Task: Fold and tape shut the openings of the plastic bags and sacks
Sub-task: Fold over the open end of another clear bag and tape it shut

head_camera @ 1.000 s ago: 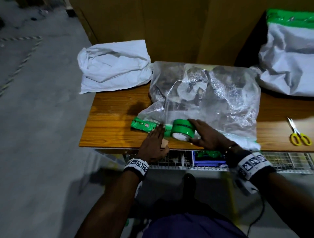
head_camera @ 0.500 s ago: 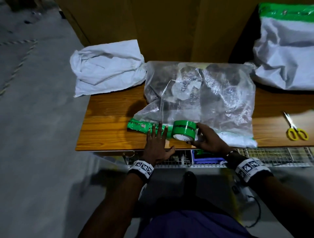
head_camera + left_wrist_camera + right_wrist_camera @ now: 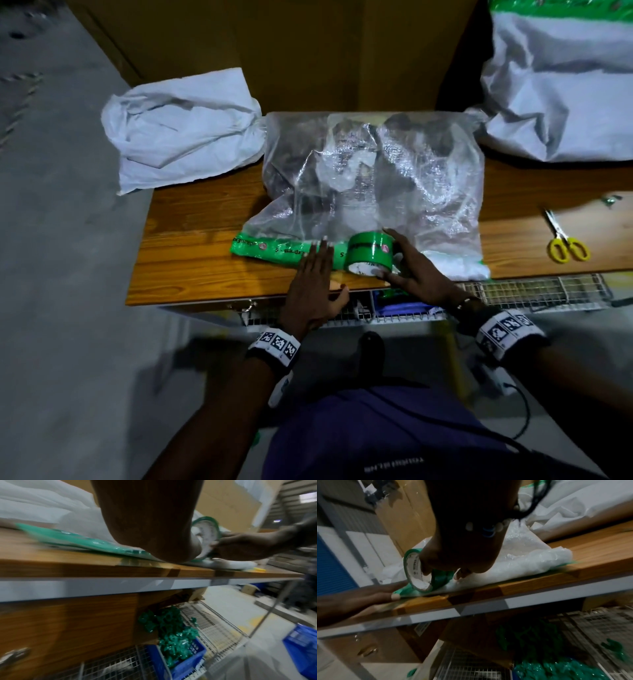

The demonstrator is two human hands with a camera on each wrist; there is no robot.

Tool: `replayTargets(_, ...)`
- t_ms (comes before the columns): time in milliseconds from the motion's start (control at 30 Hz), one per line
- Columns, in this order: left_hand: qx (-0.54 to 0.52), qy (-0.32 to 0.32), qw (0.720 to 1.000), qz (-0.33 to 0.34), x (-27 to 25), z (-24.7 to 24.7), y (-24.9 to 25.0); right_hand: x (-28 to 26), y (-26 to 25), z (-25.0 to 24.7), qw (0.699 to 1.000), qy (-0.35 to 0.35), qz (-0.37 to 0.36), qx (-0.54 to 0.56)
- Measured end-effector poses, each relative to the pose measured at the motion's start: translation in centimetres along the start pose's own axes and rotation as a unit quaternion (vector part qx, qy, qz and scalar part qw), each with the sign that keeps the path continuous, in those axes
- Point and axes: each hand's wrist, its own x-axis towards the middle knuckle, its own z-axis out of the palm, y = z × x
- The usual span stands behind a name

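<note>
A clear plastic bag (image 3: 373, 178) with dark contents lies on the wooden table (image 3: 191, 240), its folded opening along the near edge. A strip of green tape (image 3: 274, 251) runs over the left part of that fold. My left hand (image 3: 313, 274) lies flat on the strip with straight fingers, thumb at the table edge. The green tape roll (image 3: 368, 251) stands on the fold, right of that hand. My right hand (image 3: 407, 263) grips the roll, with the thumb in its white core (image 3: 419, 574). In the left wrist view the roll (image 3: 208, 530) shows behind my palm.
A crumpled white sack (image 3: 181, 130) lies at the table's back left, another white sack (image 3: 561, 89) with green tape at back right. Yellow-handled scissors (image 3: 565, 241) lie at the right. Cardboard stands behind. Below are wire baskets (image 3: 534, 291) and a blue bin (image 3: 185, 654) of green tape scraps.
My right hand has pulled the roll rightward along the fold, laying more green tape. My left hand has opened flat and slid right over the strip.
</note>
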Motion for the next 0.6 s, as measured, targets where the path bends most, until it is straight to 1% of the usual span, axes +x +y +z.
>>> replayTargets(67, -0.021, -0.007, 1.000, 0.014, 0.4, 0.7, 1.0, 0.0, 0.4, 0.2, 0.999, 0.007, -0.016, -0.048)
replayTargets(167, -0.029, 0.000, 1.000, -0.002, 0.6, 1.5, 0.9, 0.5, 0.4, -0.1, 0.989, -0.011, -0.084, -0.123)
replayTargets(200, -0.025, 0.000, 1.000, -0.006, 0.7, 1.7, 0.8, 0.7, 0.2, -0.4, 0.985, -0.022, -0.096, -0.145)
replayTargets(333, -0.007, -0.004, 1.000, -0.011, 1.0, 1.5, 0.9, 0.7, -0.4, -3.6, 0.968, -0.051, -0.112, -0.218)
replayTargets(400, -0.010, -0.008, 1.000, -0.011, 1.0, 1.2, 1.1, 0.2, -0.7, -5.1, 0.962, -0.063, -0.104, -0.245)
replayTargets(500, -0.012, -0.003, 1.000, -0.020, 1.0, 1.4, 1.5, -0.3, -0.4, -5.3, 0.965, -0.062, -0.098, -0.235)
replayTargets(600, -0.009, 0.010, 0.999, -0.042, 1.2, 1.6, 2.3, 0.0, 0.6, -3.7, 0.981, -0.061, -0.087, -0.164)
